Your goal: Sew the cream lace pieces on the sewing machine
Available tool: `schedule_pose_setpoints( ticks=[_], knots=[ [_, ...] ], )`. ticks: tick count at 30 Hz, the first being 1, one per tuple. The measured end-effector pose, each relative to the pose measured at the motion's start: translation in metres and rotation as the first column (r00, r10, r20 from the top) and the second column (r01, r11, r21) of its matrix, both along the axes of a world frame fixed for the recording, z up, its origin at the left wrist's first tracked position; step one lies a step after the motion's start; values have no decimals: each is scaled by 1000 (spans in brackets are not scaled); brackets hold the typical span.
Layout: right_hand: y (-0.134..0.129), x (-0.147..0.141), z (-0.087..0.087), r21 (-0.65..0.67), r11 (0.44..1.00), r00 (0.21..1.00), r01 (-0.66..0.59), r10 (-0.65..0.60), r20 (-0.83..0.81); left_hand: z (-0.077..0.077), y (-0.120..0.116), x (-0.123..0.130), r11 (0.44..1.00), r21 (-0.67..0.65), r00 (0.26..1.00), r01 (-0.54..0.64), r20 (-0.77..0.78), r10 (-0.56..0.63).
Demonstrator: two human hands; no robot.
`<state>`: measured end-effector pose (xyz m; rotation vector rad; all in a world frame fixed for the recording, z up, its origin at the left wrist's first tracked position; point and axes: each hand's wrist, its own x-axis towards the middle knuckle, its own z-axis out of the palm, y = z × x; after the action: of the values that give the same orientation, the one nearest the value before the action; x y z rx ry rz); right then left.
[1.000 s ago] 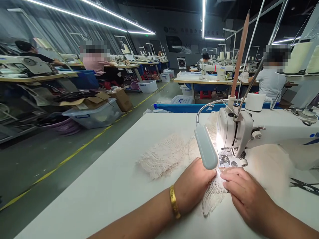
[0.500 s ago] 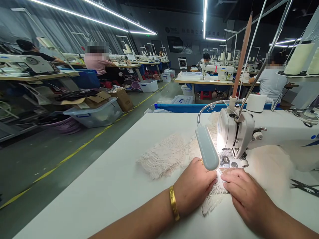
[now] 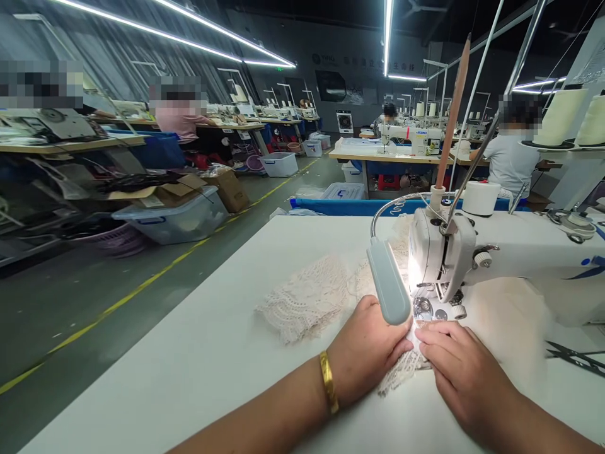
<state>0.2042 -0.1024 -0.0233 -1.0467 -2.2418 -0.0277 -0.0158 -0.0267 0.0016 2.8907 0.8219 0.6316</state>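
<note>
A cream piece of lace [image 3: 401, 373] lies just in front of the needle area of a white sewing machine [image 3: 534, 243]. My left hand [image 3: 363, 353], with a gold bangle at its wrist, has its fingers curled on the lace's left side; a grey-green lamp head [image 3: 390, 284] hides some of them. On the right edge of the same lace, my right hand [image 3: 466, 362] presses with its fingers together, bent at the tips. More gathered lace [image 3: 307, 299] spreads to the left of the lamp. Sheer beige fabric [image 3: 508, 321] lies under the machine arm.
Black scissors [image 3: 574, 359] lie at the right on the white tabletop [image 3: 227, 353]. A thread spool [image 3: 481, 198] stands on the machine, beside an upright brown pencil [image 3: 456, 113]. Beyond the table are a plastic bin [image 3: 177, 217], a yellow floor line and people seated at machines.
The lace's near end has drawn slightly up towards the machine, with both hands staying on it. The whole view has shifted a little.
</note>
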Motion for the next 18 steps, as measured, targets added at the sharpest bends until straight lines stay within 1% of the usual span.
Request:
schedule_pose_setpoints(
  ticks=[2, 8, 14, 18],
  knots=[
    [0, 0, 0, 6, 1000, 1000, 15, -15, 16, -1, 4, 0, 1000, -16, 1000, 2, -2, -2],
    [0, -1, 2, 22, 999, 999, 37, -37, 24, -4, 9, -3, 1000, 25, 1000, 7, 20, -8],
    [-3, -4, 2, -25, 996, 996, 85, -85, 18, -3, 12, -2, 1000, -12, 1000, 11, 8, -11],
    [-4, -4, 2, -53, 995, 996, 85, -84, 22, -2, 14, 0, 999, -39, 1000, 2, 4, -2]
  ],
)
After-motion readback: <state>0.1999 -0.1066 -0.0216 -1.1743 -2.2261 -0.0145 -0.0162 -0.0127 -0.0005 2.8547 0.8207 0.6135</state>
